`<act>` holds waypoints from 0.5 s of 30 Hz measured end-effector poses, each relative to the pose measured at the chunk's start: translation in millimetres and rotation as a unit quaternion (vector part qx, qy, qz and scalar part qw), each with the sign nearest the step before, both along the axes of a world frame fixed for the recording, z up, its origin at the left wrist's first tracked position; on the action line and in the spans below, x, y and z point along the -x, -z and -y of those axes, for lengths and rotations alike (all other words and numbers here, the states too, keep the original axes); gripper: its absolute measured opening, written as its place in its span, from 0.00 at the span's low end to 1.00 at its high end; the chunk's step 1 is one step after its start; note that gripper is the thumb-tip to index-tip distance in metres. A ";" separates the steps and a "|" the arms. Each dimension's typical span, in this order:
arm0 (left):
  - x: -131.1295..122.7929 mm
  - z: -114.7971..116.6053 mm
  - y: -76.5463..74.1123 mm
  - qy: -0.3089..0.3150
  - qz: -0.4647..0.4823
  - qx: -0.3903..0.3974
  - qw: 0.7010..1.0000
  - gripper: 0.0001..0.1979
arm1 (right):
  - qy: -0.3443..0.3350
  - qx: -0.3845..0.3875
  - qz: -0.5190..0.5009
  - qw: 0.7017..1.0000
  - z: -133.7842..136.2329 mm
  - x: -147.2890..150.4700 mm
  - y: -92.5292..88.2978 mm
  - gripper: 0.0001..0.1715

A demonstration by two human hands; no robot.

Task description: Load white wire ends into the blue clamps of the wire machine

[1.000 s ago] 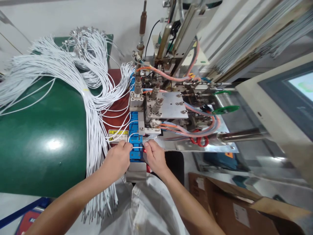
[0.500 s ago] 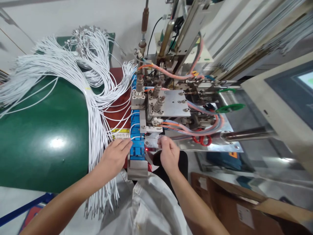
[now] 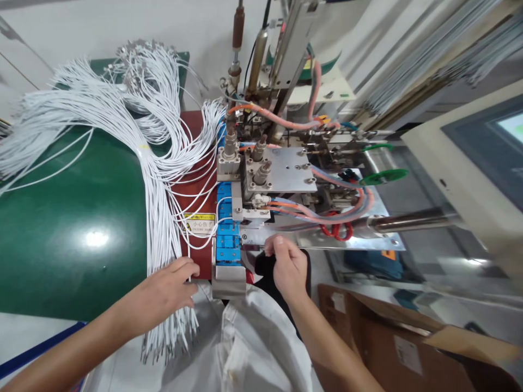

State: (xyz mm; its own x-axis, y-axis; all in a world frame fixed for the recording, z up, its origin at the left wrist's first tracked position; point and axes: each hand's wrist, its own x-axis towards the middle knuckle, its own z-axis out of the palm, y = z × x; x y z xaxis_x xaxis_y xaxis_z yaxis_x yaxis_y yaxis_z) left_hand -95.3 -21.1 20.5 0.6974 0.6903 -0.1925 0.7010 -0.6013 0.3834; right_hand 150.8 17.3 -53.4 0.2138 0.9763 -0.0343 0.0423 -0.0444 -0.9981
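Note:
My left hand [image 3: 169,291] is over the lower part of a thick bundle of white cables [image 3: 157,228], its fingers curled round a white cable [image 3: 189,255] at the bundle's right side. Dark-tipped cable ends [image 3: 171,340] hang below the wrist. Beside it is a row of blue clamp blocks [image 3: 227,242] on the machine, with several white cables running into the upper blocks. My right hand [image 3: 287,267] is closed just right of the blocks, at the front edge of a metal plate [image 3: 257,235]. Its fingertips are curled in, and what they hold, if anything, is hidden.
The machine has a metal cover plate [image 3: 286,169], orange air hoses [image 3: 273,117] and a green-rimmed wire spool [image 3: 382,163]. A yellow warning label [image 3: 199,223] lies left of the blocks. A green surface [image 3: 73,234] stretches left; a screen unit [image 3: 469,152] and cardboard box [image 3: 376,332] stand right.
My left hand has moved from the blue blocks down and left to the cable bundle. The cables in the blocks have shifted upward. My right hand has dropped slightly, still closed.

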 end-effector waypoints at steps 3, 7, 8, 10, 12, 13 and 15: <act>-4.7 -1.9 -4.6 0.001 -0.016 0.013 1.000 0.09 | -0.006 0.002 -0.002 1.000 0.1 1.5 -0.4 0.23; -20.5 -9.1 -6.0 0.021 0.050 0.005 0.999 0.09 | -0.019 -0.002 0.002 1.000 4.0 1.8 -1.1 0.23; -25.3 -9.8 -5.0 -0.002 0.081 -0.014 0.997 0.09 | -0.027 -0.005 0.001 1.000 6.5 1.7 -0.9 0.23; -34.8 -9.6 -0.5 -0.080 0.141 -0.062 0.985 0.10 | -0.054 -0.015 -0.022 0.998 13.5 1.6 -0.6 0.22; -43.8 -8.3 6.8 -0.153 0.186 -0.096 0.966 0.09 | -0.081 -0.036 -0.072 0.994 21.2 1.9 -1.9 0.22; -48.1 -7.7 10.9 -0.176 0.198 -0.104 0.958 0.08 | -0.086 -0.047 -0.096 0.991 24.3 2.3 -3.6 0.21; -55.9 -7.2 18.4 -0.193 0.208 -0.103 0.953 0.08 | -0.078 -0.060 -0.107 0.989 27.5 3.0 -9.7 0.16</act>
